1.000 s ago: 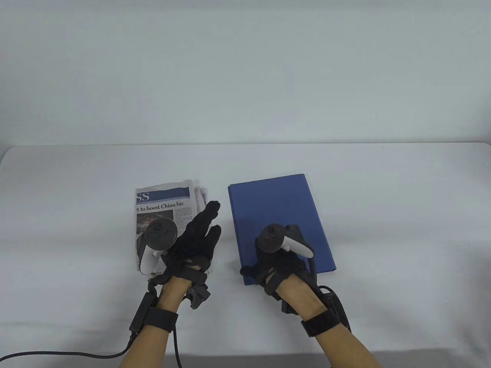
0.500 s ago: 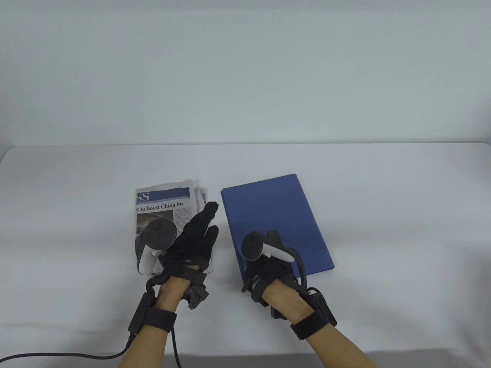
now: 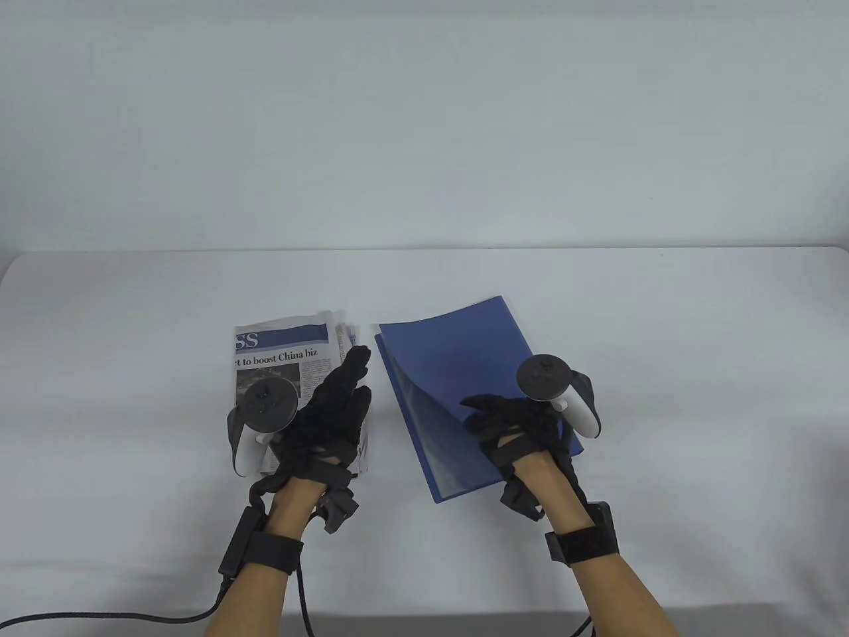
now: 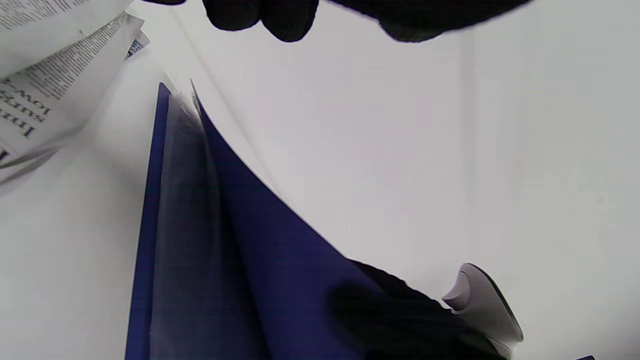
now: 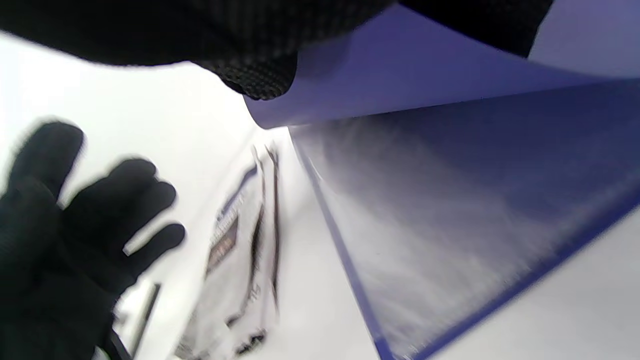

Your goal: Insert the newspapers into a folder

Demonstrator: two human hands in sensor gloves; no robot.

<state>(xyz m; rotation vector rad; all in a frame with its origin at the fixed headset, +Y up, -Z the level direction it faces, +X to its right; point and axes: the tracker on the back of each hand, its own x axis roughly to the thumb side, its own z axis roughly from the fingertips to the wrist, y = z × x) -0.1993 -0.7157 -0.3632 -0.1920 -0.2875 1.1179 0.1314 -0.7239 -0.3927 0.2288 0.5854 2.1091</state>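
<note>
Table view shows the right hand [image 3: 524, 424] now pinching the blue folder [image 3: 424, 424] cover, peeled up from shut a second ago, while the left hand [image 3: 325, 411] rests, fingers spread, on the newspapers [image 3: 282, 352] beside it, ready for loading.

I am observing a folded stack of newspapers [image 3: 282, 361] lying flat on the bench, headline side up, with a blue masthead band and loose page edges fanning at the far right corner. Just beside it, to the right and apart from it, a blue folder [image 3: 457, 358] is lying at a slight angle. Its front cover is standing lifted and curving upward along the near left edge, exposing translucent sleeves [image 3: 438, 438] inside.
</note>
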